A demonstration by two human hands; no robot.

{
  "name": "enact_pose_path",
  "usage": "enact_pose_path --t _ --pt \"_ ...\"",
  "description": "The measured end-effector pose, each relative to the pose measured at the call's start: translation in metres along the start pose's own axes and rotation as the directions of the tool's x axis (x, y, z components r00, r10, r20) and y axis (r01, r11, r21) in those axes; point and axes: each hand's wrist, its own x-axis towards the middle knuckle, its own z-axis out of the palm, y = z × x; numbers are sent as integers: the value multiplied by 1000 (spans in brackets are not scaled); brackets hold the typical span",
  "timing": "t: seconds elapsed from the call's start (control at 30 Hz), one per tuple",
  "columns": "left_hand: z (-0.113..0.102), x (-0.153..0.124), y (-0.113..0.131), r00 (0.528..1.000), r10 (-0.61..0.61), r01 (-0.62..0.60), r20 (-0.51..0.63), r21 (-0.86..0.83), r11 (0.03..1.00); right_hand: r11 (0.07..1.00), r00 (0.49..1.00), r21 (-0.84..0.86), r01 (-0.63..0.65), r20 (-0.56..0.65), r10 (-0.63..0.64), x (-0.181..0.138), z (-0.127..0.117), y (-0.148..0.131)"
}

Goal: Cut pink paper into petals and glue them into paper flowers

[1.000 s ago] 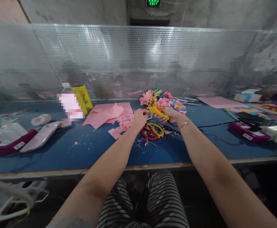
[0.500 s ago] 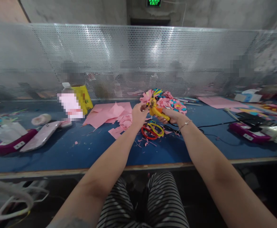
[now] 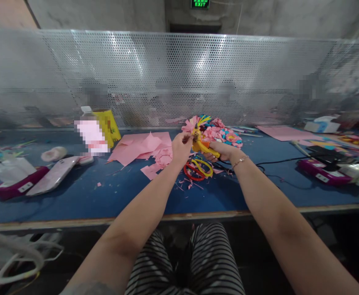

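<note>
My right hand (image 3: 218,151) is wrapped round the handle of a yellow glue gun (image 3: 202,146) with an orange trigger and a dark, dirty front end. My left hand (image 3: 181,144) is closed, its fingertips pinched right by the gun's front end. Whatever those fingers hold is too small to make out. Just behind both hands lies a bunch of paper flowers (image 3: 219,133) in pink, blue and yellow. Below the glue gun, scissors with red and yellow handles (image 3: 194,170) rest among pink paper scraps (image 3: 190,185).
Pink paper sheets (image 3: 139,147) and a folded pink flower (image 3: 162,157) lie left of my hands. Further left are a bottle (image 3: 90,131), a phone (image 3: 55,174) and a purple tissue box (image 3: 16,186). A power strip (image 3: 356,170) and black cable sit right. A perforated metal screen (image 3: 179,78) stands behind.
My left fingertips have shifted slightly beside the glue gun's front end. The right hand keeps its grip on the gun, nearly unmoved.
</note>
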Motion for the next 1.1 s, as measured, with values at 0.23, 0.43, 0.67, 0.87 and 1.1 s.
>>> enact_pose_path --t 0.23,0.43,0.67,0.87,1.1 --pt "-1 1 -4 994 105 -107 32 87 990 1000 999 -8 -29 -28 29 1 1 -1" --pt "0 0 -5 991 129 -130 18 99 987 999 1000 32 10 -4 -10 3 0 1" --pt "1 -3 -3 981 177 -184 77 99 978 992 998 124 16 -61 -8 3 -3 -3" --pt "4 -5 -5 975 135 -167 175 179 970 980 997 184 73 -52 -64 0 -9 -4" --pt "8 -6 -17 947 -42 -72 319 339 938 968 997 245 50 46 -63 -6 -14 -5"
